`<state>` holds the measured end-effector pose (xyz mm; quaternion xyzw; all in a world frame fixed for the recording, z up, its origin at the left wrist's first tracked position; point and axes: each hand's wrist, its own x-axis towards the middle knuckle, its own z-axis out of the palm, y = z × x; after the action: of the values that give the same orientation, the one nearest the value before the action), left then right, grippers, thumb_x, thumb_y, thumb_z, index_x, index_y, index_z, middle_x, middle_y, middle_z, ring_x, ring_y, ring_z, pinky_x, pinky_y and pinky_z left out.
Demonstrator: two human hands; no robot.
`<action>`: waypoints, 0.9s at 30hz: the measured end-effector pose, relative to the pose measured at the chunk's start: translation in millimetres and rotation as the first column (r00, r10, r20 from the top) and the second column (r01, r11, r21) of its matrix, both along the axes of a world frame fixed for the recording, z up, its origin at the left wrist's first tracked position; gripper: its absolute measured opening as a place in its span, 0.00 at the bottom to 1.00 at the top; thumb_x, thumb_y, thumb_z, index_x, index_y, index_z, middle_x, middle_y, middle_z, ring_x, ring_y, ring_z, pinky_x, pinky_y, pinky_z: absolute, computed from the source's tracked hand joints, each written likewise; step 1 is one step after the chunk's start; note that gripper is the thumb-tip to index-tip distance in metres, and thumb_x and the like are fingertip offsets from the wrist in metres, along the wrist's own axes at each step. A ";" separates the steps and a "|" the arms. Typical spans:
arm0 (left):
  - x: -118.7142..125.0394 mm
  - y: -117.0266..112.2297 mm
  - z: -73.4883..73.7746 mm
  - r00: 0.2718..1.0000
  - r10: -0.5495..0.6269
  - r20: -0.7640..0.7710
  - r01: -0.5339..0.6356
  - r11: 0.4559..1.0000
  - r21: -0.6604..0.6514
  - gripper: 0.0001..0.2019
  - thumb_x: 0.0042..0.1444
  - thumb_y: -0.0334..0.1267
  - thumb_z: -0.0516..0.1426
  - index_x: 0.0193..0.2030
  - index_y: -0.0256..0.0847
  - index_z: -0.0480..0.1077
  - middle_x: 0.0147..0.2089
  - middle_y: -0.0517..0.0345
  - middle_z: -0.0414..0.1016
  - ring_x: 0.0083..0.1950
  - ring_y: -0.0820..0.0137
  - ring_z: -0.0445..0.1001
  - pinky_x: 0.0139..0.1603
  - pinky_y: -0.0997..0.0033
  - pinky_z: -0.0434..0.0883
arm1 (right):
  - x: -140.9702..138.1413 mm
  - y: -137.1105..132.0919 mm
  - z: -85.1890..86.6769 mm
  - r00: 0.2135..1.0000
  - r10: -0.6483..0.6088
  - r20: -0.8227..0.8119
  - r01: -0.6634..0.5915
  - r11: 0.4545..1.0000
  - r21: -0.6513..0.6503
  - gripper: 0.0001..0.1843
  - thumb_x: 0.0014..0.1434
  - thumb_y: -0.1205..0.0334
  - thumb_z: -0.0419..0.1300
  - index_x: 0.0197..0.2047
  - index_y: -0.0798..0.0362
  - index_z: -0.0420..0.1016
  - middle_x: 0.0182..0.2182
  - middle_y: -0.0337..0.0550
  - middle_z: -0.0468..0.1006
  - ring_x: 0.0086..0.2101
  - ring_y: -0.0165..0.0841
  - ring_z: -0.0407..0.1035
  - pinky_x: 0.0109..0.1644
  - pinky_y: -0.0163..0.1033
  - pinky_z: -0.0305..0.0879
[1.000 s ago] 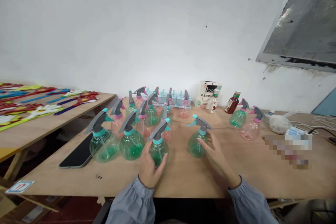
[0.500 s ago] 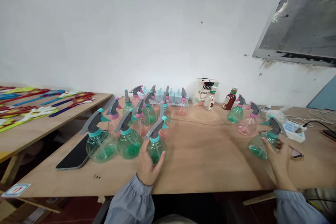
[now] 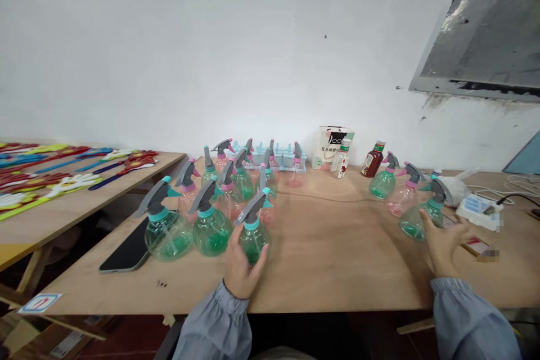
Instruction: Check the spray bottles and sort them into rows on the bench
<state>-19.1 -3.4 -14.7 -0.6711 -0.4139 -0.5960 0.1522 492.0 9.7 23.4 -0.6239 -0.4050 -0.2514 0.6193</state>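
Bottles [image 3: 212, 233] are stood upright on the wooden table [image 3: 320, 275], wide bottoms down, perhaps so that they do not tip over. At six o'clock in the view, one green bottle [image 3: 253, 241] is held by the left hand [image 3: 242, 271]. The fingers and thumb are closed around its round belly, and that part seems to be picked because it fits the palm well. Its bottom is partly hidden, so whether it is lifted cannot be told. From it, two more green bottles [image 3: 169, 239] are set at nine o'clock, and a crowd of pink and green bottles [image 3: 243, 184] is packed behind, near eleven.

Near four o'clock, another green bottle [image 3: 411, 222] is placed just beside the right hand [image 3: 444, 240]. There, the thumb and fingers are spread apart and nothing is gripped; whether the bottle is touched by the thumb cannot be told. From that bottle, a pink bottle [image 3: 399, 201] is placed close by at eleven o'clock, and a white power strip [image 3: 478, 211] at three. A dark phone [image 3: 126, 248] is laid flat at eight o'clock in the view, maybe so that it will not slide.
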 end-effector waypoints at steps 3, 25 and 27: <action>0.5 -1.5 1.3 1.000 -0.010 -0.005 0.010 1.000 -0.013 0.40 0.61 0.39 0.61 0.74 0.34 0.46 0.61 0.35 0.66 0.62 0.52 0.70 0.58 0.52 0.73 | -44.6 -9.1 10.0 0.995 -0.063 0.075 0.040 0.959 0.279 0.36 0.58 0.45 0.63 0.64 0.50 0.57 0.59 0.62 0.60 0.61 0.59 0.56 0.64 0.71 0.50; 0.0 0.6 -7.1 0.988 -0.088 0.127 0.094 0.995 -0.042 0.38 0.60 0.40 0.61 0.74 0.43 0.49 0.61 0.40 0.68 0.61 0.52 0.71 0.57 0.48 0.73 | -287.6 265.1 68.0 0.555 0.724 -0.410 -0.821 0.558 -0.124 0.42 0.46 0.45 0.68 0.60 0.52 0.59 0.37 0.43 0.77 0.38 0.39 0.74 0.47 0.48 0.72; 0.2 0.5 -6.3 0.986 -0.109 0.127 0.115 0.992 -0.041 0.38 0.59 0.39 0.62 0.73 0.43 0.50 0.61 0.40 0.68 0.61 0.52 0.71 0.57 0.49 0.72 | -279.6 247.2 69.7 0.510 0.770 -0.383 -0.856 0.496 -0.143 0.41 0.43 0.45 0.70 0.58 0.50 0.64 0.34 0.39 0.76 0.35 0.37 0.73 0.44 0.47 0.73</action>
<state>-18.9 -2.9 -21.0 -0.6583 -0.3984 -0.6342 0.0759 212.4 257.0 93.1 -0.4728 -0.5993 0.2289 0.6041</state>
